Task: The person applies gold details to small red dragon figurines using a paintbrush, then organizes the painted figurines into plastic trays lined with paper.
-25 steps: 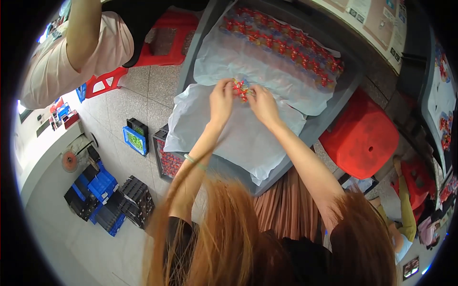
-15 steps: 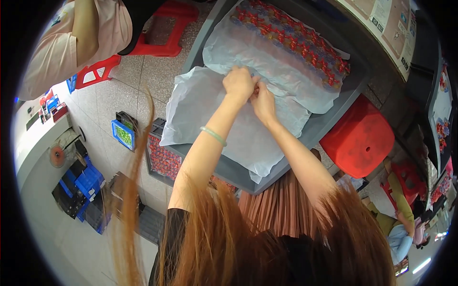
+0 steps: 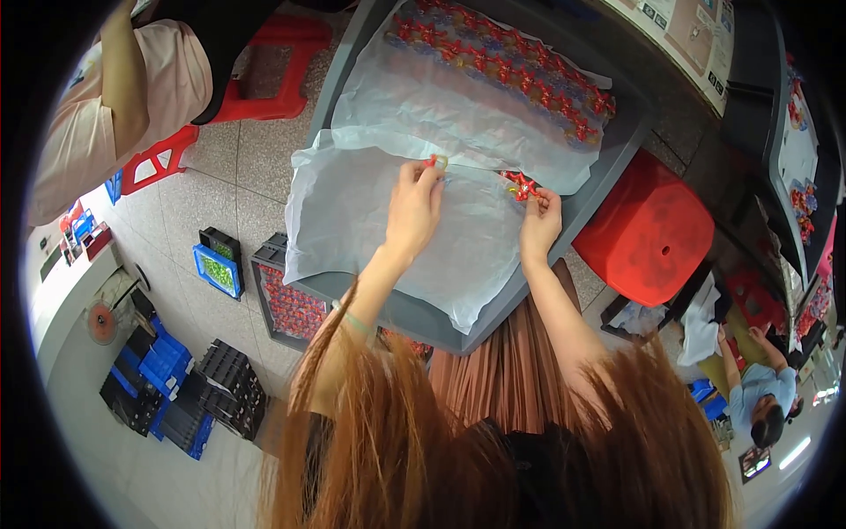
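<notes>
A large grey tray [image 3: 608, 189] holds rows of small shiny red, blue and amber figures [image 3: 493, 62] at its far end. White tissue paper [image 3: 361, 203] lies over its nearer part, partly over the rows. Just above the paper, my left hand [image 3: 412, 214] pinches a small red and pale figure [image 3: 436, 162] between its fingertips. To its right, my right hand [image 3: 540, 227] is closed on a red star-shaped figure [image 3: 520, 185] with a bit of yellow on it. Some of each figure is hidden by the fingers.
A red stool [image 3: 648, 234] stands right of the tray. At lower left a dark crate [image 3: 284, 304] holds many red pieces, and a blue-rimmed crate [image 3: 218, 269] holds green ones. Another person [image 3: 123, 115] is at upper left, beside red stools. A work table edges the upper right.
My hands have moved apart from being together over the tissue paper. Red figures now show at the fingertips of both. The whole view has shifted slightly.
</notes>
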The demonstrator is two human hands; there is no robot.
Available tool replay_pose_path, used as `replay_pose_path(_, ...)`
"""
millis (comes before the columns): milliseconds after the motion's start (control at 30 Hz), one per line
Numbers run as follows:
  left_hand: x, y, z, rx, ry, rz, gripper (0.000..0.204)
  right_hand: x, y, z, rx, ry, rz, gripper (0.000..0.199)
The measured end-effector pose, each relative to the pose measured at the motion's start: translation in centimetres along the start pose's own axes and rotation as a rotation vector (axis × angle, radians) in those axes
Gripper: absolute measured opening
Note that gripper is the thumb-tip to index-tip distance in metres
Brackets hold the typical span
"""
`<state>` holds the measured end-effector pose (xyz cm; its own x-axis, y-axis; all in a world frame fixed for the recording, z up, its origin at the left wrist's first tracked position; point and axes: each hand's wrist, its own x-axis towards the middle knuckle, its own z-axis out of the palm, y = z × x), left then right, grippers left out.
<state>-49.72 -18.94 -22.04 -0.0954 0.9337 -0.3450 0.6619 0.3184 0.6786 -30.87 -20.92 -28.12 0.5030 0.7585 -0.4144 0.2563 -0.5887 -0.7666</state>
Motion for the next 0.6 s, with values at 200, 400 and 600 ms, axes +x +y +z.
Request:
replay_pose_path(200, -2.6, -3.2, 1.7, 0.046, 0.127, -0.074, 0.015, -1.2, -2.0, -0.8, 0.427, -0.058, 0.171, 0.011)
replay_pose_path(400, -2.8, -4.1, 3.4, -0.04, -0.096, 0.061, 0.013, -1.8, -3.6, -3.0, 0.389, -0.202, 0.248, 0.013)
replay_pose_path(600, -3.3, -3.2, 3.1, -0.063, -0.068, 0.037, 0.014, 2.1, -5.1, -1.8, 0.057, -0.094, -0.261, 0.015)
